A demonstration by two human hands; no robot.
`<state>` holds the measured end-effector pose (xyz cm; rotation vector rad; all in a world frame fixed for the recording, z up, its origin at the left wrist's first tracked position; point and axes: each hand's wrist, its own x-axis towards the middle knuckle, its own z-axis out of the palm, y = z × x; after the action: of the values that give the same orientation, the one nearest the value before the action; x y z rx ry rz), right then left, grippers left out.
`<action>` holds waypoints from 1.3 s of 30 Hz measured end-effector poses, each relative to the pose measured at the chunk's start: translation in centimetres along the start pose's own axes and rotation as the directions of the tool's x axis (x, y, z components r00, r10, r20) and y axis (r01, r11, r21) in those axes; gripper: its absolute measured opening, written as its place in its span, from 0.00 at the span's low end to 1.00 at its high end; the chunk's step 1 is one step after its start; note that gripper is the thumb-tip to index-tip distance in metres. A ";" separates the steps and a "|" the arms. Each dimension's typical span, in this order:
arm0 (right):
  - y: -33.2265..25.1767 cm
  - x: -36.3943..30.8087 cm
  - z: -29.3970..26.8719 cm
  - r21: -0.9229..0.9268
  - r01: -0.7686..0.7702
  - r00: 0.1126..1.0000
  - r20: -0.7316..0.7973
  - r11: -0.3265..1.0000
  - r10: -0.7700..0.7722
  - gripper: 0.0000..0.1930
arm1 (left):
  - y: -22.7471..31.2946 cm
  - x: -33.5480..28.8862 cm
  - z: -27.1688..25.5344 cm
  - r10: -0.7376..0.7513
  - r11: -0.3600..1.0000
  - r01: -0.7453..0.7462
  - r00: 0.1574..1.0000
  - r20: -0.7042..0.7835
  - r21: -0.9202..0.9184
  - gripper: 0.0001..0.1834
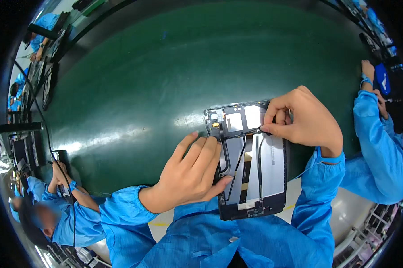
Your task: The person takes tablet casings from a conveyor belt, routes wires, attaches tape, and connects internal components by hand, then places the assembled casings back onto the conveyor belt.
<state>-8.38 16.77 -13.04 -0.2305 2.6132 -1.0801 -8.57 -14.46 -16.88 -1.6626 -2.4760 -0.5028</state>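
An opened tablet (267, 174) lies at the near edge of the green table, its lower end jutting over toward my body. Its inside faces up. Pale silvery panels and dark ribbon strips fill the lower part, and a black board (213, 119) with bright metal covers crosses the top. My left hand (190, 172) grips the tablet's left side, thumb on its edge and fingers near the board's left end. Over the upper right corner, my right hand (299, 118) is closed in a pinch, thumb and index finger at the board's lower edge. Whatever is between those fingertips is hidden.
The green tabletop (166, 76) spreads beyond the tablet. A black cable (41, 114) hangs at the left. Co-workers in blue sit at the left (76, 219) and right (375, 147), close to my elbows. A blue object (382, 79) lies by the right co-worker's hands.
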 end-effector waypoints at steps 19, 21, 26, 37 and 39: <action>3.0 -1.5 -0.8 0.282 -0.009 0.989 0.145 0.959 -0.034 0.14 | -4.0 3.6 1.4 0.292 0.954 -0.299 0.946 -0.142 -0.029 0.18; 3.6 -1.3 -0.8 0.260 -0.013 0.985 0.172 0.965 -0.034 0.16 | -3.5 4.0 1.8 0.283 0.956 -0.291 0.949 -0.142 -0.043 0.19; 4.3 -1.2 -1.0 0.346 -0.032 0.972 0.230 0.938 -0.052 0.16 | -3.0 5.1 2.8 0.239 0.936 -0.264 0.962 -0.129 -0.231 0.27; 3.9 -1.8 -1.3 0.365 -0.087 0.955 0.296 0.927 -0.027 0.36 | -1.2 5.9 3.6 0.270 0.906 -0.279 0.960 -0.072 -0.319 0.35; 4.4 -1.9 -1.0 0.417 -0.097 0.953 0.301 0.904 -0.036 0.43 | -1.3 6.1 3.7 0.276 0.897 -0.275 0.960 -0.047 -0.346 0.35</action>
<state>-7.06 21.04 -15.02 -0.2307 2.0430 -1.4460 -11.81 -8.36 -18.95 -2.1003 -2.1895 -0.9462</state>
